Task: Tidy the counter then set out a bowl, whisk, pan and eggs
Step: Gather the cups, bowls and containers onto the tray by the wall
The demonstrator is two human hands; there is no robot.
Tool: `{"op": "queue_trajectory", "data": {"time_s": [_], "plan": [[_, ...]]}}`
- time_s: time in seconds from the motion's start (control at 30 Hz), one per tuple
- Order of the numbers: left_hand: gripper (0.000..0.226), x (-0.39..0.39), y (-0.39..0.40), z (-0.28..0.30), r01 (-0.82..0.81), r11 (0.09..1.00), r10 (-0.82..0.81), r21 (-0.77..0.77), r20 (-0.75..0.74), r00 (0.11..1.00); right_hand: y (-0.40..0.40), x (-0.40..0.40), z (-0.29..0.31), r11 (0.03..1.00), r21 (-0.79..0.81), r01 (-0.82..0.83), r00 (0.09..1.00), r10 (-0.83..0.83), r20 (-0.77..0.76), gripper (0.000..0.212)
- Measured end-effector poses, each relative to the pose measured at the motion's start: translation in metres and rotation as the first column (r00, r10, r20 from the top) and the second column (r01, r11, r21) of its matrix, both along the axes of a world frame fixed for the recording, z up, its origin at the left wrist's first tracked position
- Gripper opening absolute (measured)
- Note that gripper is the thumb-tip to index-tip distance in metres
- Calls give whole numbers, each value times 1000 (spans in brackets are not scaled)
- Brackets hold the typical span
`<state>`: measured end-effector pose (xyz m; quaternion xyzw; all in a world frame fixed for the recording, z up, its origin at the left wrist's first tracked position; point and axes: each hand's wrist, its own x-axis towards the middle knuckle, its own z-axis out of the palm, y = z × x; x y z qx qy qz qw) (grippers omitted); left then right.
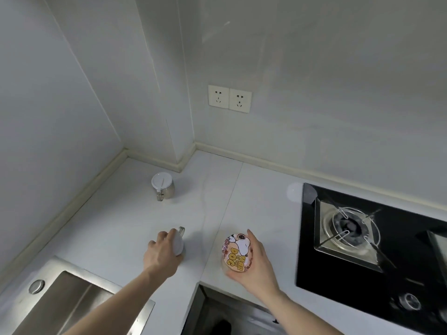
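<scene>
Left hand (160, 253) fingers curl around a white-lidded jar (178, 241); right hand (256, 261) fingers wrap the cartoon-lidded jar (237, 251) at 3 o'clock, both on the worktop (121, 226).

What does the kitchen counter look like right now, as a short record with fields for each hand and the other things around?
left hand: grips a white-lidded jar on the counter
right hand: holds a cartoon-dog lidded jar
back corner: a second white-lidded jar, standing alone
right side: gas stove, no pan on the burner
lower left: steel sink
wall: two sockets
</scene>
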<state>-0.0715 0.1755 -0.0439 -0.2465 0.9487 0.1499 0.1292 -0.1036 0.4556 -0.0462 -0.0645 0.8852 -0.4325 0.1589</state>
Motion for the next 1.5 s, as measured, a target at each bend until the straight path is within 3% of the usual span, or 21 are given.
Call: {"op": "queue_trajectory", "data": {"time_s": [0.1,0.27,0.6,0.87,1.17,1.5], "plan": [[50,-1,-1,-3,48,999,-48,17,7,999,-3,9,-8,983,-120,139,989,-131,71,127],[60,-9,-3,-7,107,992,-107,60,-13,994,-20,18,-4,937,-192,292,956,-288,53,90],[76,-30,14,3,240,954,-235,179,-45,971,-12,20,17,828,-266,493,868,-488,90,87],[85,-38,108,61,382,883,-313,271,-265,912,55,37,59,777,-303,552,819,-573,21,96],[86,-34,236,118,541,768,-409,343,-388,826,164,87,109,640,-392,661,674,-736,-66,99],[73,13,416,165,733,605,-540,311,-516,665,322,167,147,535,-480,695,524,-834,-171,97]]}}
